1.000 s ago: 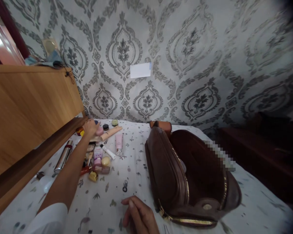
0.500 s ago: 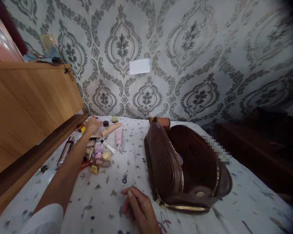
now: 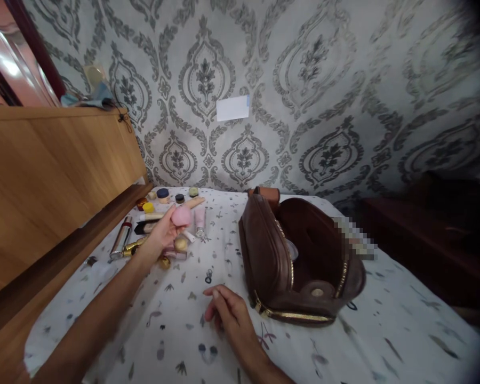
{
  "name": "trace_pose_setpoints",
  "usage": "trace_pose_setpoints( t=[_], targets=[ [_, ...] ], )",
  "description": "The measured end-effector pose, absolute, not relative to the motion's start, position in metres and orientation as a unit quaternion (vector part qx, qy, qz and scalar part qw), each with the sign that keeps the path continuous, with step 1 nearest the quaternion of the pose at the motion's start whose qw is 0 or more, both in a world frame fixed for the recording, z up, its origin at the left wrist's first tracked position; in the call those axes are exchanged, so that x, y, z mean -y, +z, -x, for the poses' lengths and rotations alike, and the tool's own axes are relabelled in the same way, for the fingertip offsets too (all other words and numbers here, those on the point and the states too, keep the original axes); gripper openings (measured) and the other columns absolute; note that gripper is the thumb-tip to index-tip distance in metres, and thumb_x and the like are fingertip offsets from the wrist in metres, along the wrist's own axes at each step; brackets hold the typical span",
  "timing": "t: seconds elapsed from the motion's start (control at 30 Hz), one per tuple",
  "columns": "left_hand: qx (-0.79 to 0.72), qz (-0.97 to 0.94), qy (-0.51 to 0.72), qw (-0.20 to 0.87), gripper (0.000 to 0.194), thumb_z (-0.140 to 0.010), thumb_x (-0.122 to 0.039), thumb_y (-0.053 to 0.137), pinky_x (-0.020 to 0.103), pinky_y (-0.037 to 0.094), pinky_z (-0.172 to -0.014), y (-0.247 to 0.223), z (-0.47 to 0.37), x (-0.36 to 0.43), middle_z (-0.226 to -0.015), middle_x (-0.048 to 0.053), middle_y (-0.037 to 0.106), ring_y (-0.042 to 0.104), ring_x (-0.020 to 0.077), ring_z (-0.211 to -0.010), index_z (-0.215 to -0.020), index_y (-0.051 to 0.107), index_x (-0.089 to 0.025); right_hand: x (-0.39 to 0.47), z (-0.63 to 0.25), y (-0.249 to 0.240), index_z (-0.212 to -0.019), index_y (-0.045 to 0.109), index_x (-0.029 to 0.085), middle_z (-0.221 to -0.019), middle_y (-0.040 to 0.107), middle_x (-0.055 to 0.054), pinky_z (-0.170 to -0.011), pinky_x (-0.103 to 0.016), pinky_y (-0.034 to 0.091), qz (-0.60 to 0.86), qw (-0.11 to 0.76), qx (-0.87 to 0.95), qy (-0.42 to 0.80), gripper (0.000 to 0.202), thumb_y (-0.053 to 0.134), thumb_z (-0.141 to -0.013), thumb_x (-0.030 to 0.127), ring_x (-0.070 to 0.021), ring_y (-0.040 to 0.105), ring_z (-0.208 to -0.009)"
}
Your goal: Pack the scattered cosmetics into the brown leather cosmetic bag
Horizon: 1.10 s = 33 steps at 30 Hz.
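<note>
My left hand (image 3: 162, 233) grips a pink round item (image 3: 181, 216) above a spread of cosmetics on the patterned white sheet (image 3: 224, 256). Around it lie a pink tube (image 3: 200, 222), a gold-capped item (image 3: 164, 262), a round yellowish item (image 3: 180, 244) and a silver bottle (image 3: 121, 238). My right hand (image 3: 228, 309) hovers low over the sheet, fingers loosely curled and holding nothing, left of the brown bag (image 3: 264, 250). The bag stands unzipped, with a small clear round item (image 3: 292, 249) inside.
Several jars, among them a dark-lidded one (image 3: 162, 195), sit near the wall. A wooden board (image 3: 56, 176) borders the left side. An orange-brown case (image 3: 269, 196) lies behind the bag. A blurred-out item (image 3: 356, 240) is right of the bag.
My left hand has lifted from the back of the cosmetics and moved right and nearer, now with the pink round item in it. The view has shifted slightly.
</note>
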<state>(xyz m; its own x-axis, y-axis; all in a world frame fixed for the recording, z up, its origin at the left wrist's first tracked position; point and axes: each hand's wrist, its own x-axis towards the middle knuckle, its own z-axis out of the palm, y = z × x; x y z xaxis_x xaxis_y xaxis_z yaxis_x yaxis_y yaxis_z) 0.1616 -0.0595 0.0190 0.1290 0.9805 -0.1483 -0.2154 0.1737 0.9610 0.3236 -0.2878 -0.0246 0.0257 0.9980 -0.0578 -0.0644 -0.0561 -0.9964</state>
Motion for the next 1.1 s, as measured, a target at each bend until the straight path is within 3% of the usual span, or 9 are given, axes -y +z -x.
trace_pose_setpoints(
  t=[0.13,0.37,0.47,0.57,0.7,0.8,0.93,1.1],
  targets=[
    [-0.431,-0.328,0.434,0.720,0.046,-0.092,-0.058,0.050,0.022,0.052,-0.045,0.016,-0.183,0.102,-0.074,0.006,0.072,0.064,0.0144,-0.053,-0.100,0.065,-0.016,0.287,-0.325,-0.023,-0.092,0.066,0.014,-0.059,0.061,-0.001,-0.048,-0.023,0.036,0.489,0.515,0.460,0.533,0.063,0.050,-0.081,0.074,-0.0106,0.046,-0.048],
    [-0.412,-0.326,0.397,0.752,0.051,-0.090,-0.064,0.047,0.021,0.043,-0.038,0.017,-0.211,0.152,-0.065,0.003,0.066,0.059,0.0125,-0.046,-0.092,0.063,-0.016,0.285,-0.327,-0.023,-0.099,0.064,0.013,-0.059,0.060,0.000,-0.048,-0.022,0.036,0.466,0.539,0.426,0.557,0.060,0.052,-0.082,0.070,-0.0101,0.046,-0.049],
    [-0.420,-0.371,0.435,0.705,0.054,-0.082,-0.068,0.055,0.021,0.040,-0.040,0.012,-0.219,0.165,-0.067,0.001,0.064,0.057,0.0126,-0.050,-0.092,0.065,-0.016,0.285,-0.328,-0.023,-0.102,0.063,0.014,-0.061,0.061,0.000,-0.047,-0.021,0.037,0.446,0.562,0.394,0.574,0.057,0.056,-0.082,0.067,-0.0106,0.048,-0.051],
    [-0.412,-0.476,0.478,0.612,0.056,-0.080,-0.069,0.054,0.024,0.045,-0.052,0.007,-0.221,0.175,-0.076,0.004,0.065,0.059,0.0163,-0.065,-0.091,0.068,-0.016,0.285,-0.329,-0.021,-0.107,0.062,0.016,-0.066,0.064,-0.002,-0.048,-0.021,0.039,0.429,0.586,0.352,0.591,0.056,0.060,-0.080,0.066,-0.0139,0.057,-0.060],
    [-0.364,-0.640,0.469,0.488,0.044,-0.081,-0.061,0.057,0.027,0.045,-0.063,0.005,-0.213,0.184,-0.082,0.004,0.063,0.058,0.0195,-0.074,-0.098,0.068,-0.021,0.284,-0.330,-0.018,-0.116,0.060,0.019,-0.086,0.069,-0.006,-0.049,-0.023,0.043,0.405,0.609,0.301,0.613,0.061,0.067,-0.076,0.064,-0.0195,0.066,-0.074],
    [-0.335,-0.709,0.442,0.436,0.045,-0.077,-0.055,0.064,0.028,0.045,-0.067,0.006,-0.205,0.188,-0.083,0.002,0.060,0.056,0.0199,-0.075,-0.109,0.063,-0.023,0.282,-0.329,-0.018,-0.108,0.064,0.019,-0.100,0.069,-0.009,-0.048,-0.024,0.044,0.381,0.620,0.291,0.621,0.056,0.070,-0.073,0.062,-0.0213,0.067,-0.078],
    [-0.345,-0.783,0.390,0.341,0.061,-0.066,-0.056,0.073,0.034,0.046,-0.079,0.007,-0.199,0.192,-0.094,0.004,0.063,0.058,0.0242,-0.086,-0.113,0.060,-0.020,0.280,-0.329,-0.018,-0.090,0.068,0.018,-0.096,0.070,-0.008,-0.047,-0.024,0.046,0.353,0.626,0.272,0.640,0.049,0.073,-0.070,0.063,-0.0221,0.068,-0.079],
    [-0.330,-0.821,0.368,0.285,0.063,-0.068,-0.060,0.073,0.041,0.047,-0.089,0.001,-0.198,0.191,-0.108,0.009,0.065,0.061,0.0289,-0.100,-0.114,0.059,-0.019,0.279,-0.332,-0.018,-0.095,0.069,0.018,-0.086,0.070,-0.005,-0.050,-0.024,0.051,0.319,0.621,0.237,0.676,0.054,0.074,-0.069,0.065,-0.0181,0.065,-0.075]
  ],
)
